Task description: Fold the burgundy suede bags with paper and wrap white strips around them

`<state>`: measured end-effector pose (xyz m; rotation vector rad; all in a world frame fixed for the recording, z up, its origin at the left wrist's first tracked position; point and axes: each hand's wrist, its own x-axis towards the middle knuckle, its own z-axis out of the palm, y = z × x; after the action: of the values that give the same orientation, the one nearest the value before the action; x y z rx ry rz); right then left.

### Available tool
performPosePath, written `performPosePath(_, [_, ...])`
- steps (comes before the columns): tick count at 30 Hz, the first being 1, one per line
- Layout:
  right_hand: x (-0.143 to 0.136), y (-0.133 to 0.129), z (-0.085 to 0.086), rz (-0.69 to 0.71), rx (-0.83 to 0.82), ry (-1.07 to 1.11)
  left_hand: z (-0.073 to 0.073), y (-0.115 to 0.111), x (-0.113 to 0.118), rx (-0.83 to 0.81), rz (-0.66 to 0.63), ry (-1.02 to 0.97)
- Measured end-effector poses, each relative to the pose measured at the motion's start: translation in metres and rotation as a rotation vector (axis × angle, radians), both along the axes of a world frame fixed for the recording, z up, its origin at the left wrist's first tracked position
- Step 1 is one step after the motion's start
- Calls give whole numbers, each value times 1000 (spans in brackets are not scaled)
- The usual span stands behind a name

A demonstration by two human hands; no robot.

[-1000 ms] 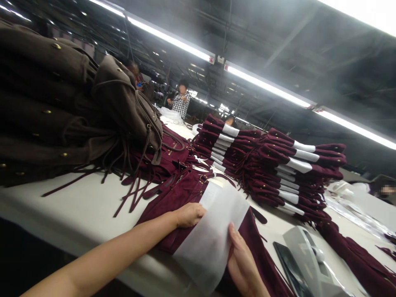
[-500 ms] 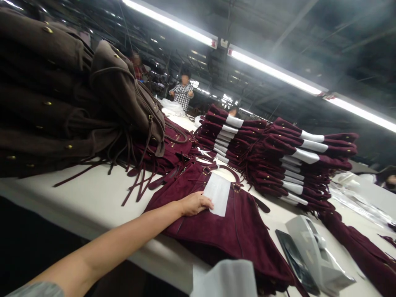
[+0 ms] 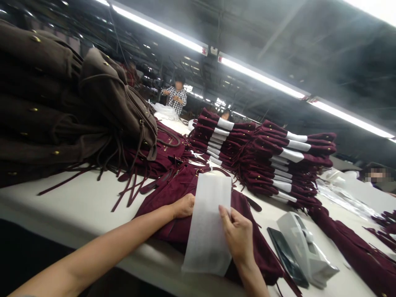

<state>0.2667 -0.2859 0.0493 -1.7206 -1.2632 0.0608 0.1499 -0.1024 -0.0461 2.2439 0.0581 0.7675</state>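
Observation:
A burgundy handbag (image 3: 173, 225) with a suede look lies flat in front of me on the table. Over its middle, a long white paper strip (image 3: 208, 235) hangs toward me. My right hand (image 3: 238, 231) pinches the strip's right edge between thumb and fingers. At the strip's left edge, my left hand (image 3: 184, 205) rests closed on the bag; its fingertips are partly covered by the paper. The bag's handles are mostly hidden behind the strip.
Stacked burgundy bags with white bands (image 3: 286, 165) stand behind. Brown bags (image 3: 120, 99) are piled at the left. To the right sit a grey desktop device (image 3: 305, 247), a dark flat object (image 3: 286, 255) and another burgundy piece (image 3: 355, 251). A person in checks (image 3: 177, 98) stands far back.
My right hand has come into view with the white strip, now raised over the bag's middle. It covers the white piece my left hand was holding. The left hand stays near the same spot.

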Motion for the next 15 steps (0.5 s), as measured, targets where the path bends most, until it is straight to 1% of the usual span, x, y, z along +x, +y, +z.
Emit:
performPosePath(1, [4, 12, -2, 1, -9, -3, 1, -1, 1, -9, 6, -15])
performPosePath(2, [7, 21, -5, -1, -18, 39, 2, -1, 2, -15, 17, -27])
performPosePath(4, [13, 32, -18, -7, -21, 254, 2, -1, 4, -24, 42, -39])
performPosePath(7, [11, 27, -43, -30, 16, 711, -1, 0, 7, -30, 69, -24])
performPosePath(9, [3, 14, -56, -57, 78, 903, -3, 0, 8, -26, 74, 2])
performPosePath(11, [-11, 0, -57, -107, 145, 978, -4, 0, 7, -23, 72, 29])
performPosePath(13, [-28, -9, -48, -170, 188, 1007, -4, 0, 6, -25, 66, 54])
performPosePath(15, [-48, -12, -36, -177, 212, 1056, -4, 1, 5, -34, 57, 74])
